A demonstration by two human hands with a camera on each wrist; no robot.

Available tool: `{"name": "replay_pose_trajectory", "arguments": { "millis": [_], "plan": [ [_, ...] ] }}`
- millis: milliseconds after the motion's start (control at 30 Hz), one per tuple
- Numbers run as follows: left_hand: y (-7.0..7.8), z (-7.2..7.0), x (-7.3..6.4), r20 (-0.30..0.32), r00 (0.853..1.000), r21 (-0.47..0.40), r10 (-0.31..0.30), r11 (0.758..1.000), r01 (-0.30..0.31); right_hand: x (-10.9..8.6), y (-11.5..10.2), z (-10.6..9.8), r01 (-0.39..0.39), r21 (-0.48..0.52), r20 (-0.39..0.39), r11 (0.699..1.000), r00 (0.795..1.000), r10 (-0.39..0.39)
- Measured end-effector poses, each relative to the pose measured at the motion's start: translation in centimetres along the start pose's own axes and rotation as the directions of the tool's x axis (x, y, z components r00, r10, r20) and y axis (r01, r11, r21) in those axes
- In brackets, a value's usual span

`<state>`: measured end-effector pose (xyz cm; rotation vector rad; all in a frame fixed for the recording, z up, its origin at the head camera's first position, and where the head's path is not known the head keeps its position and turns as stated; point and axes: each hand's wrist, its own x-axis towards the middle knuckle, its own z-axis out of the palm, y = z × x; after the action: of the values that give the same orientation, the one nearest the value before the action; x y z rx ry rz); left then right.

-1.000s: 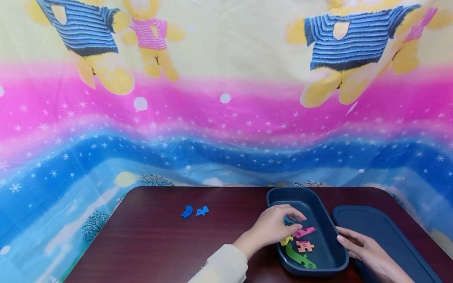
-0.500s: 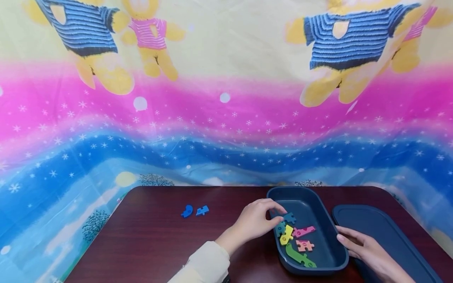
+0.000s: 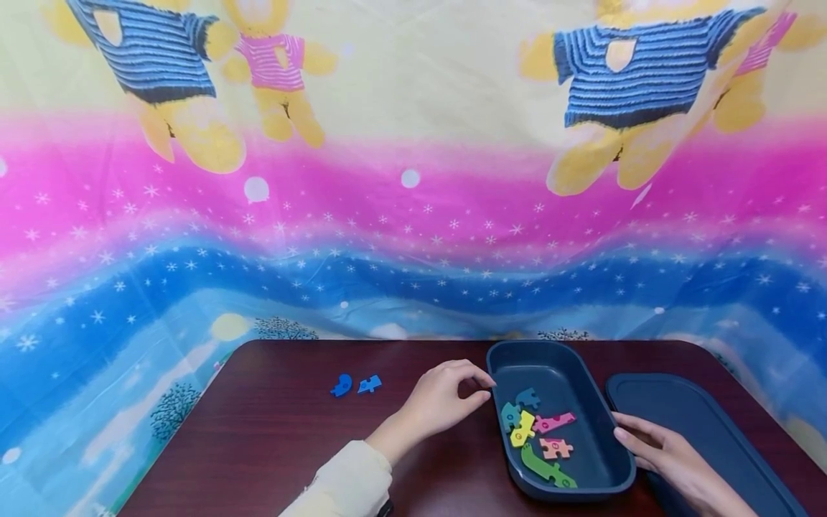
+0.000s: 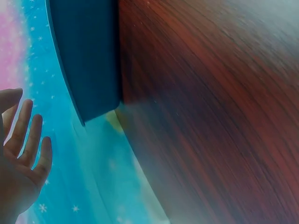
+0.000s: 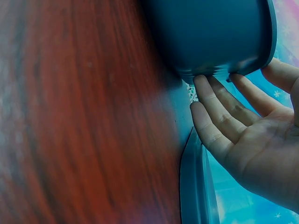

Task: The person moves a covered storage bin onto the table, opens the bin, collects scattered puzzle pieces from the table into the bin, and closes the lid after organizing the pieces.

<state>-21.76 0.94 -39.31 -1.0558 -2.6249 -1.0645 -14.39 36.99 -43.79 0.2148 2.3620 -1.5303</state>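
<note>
Just left of the box [image 3: 571, 494], the left hand [image 3: 439, 395], grip parted and empty, is nearer the leftmost puzzle piece [image 3: 510, 416] than the right hand [image 3: 668, 456], fingers spread against the box.

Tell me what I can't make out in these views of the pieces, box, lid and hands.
- Yellow piece: printed mark too small to read, head view.
- Lid: near end cut off by the head view's bottom edge.
- Left hand: partly cut off by the left wrist view's left edge.
- Box: inside hidden by its walls, both wrist views.
</note>
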Motion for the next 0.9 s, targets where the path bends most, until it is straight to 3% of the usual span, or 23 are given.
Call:
{"name": "replay_pose_trajectory", "arguments": {
  "millis": [233, 900],
  "plan": [
    [-1.2, -0.7, -0.8, -0.008, 1.0, 0.031, -0.005, 0.999, 0.006, 0.0, 0.0, 0.0, 0.002, 0.002, 0.001, 1.0, 1.0, -0.002],
    [-4.8, -2.6, -3.1, 0.003, 0.998, 0.003, -0.071, 0.998, 0.07, -0.1, 0.0, 0.0, -0.003, 0.006, 0.006, 1.0, 1.0, 0.003]
  ]
}}
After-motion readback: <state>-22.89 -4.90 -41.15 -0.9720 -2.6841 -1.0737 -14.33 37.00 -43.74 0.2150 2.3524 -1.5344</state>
